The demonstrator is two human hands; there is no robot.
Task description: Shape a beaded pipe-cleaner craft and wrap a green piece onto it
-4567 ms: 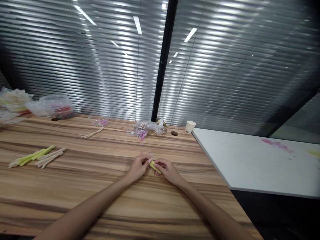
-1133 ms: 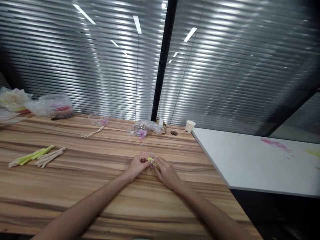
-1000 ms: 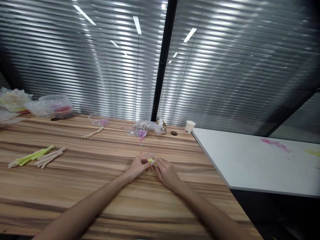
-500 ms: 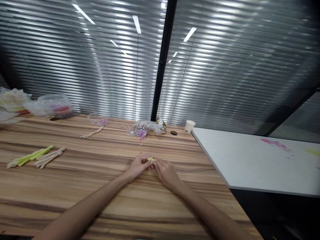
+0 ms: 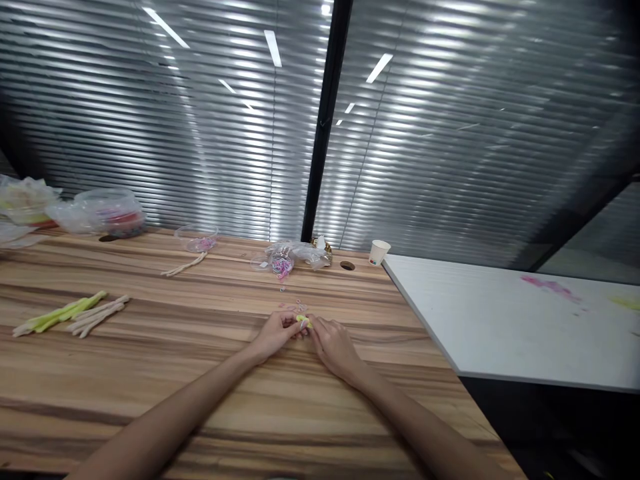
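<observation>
Over the middle of the wooden table, my left hand and my right hand meet at the fingertips. Between them is a small yellow-green soft piece, pinched from both sides, with a pale lilac-white bit on it near my left thumb. Fingers hide most of it, so its full shape cannot be made out. Just beyond the fingertips lie several small pinkish loops, with one more loop farther back.
Yellow-green strips and beige strips lie at left; more beige strips lie behind. At the back stand a clear tub, a plastic bag, small pink and purple loops and a paper cup. A white table adjoins right.
Both hands stay in place on the yellow-green piece. Slightly more of its yellow-green surface shows between the fingertips now.
</observation>
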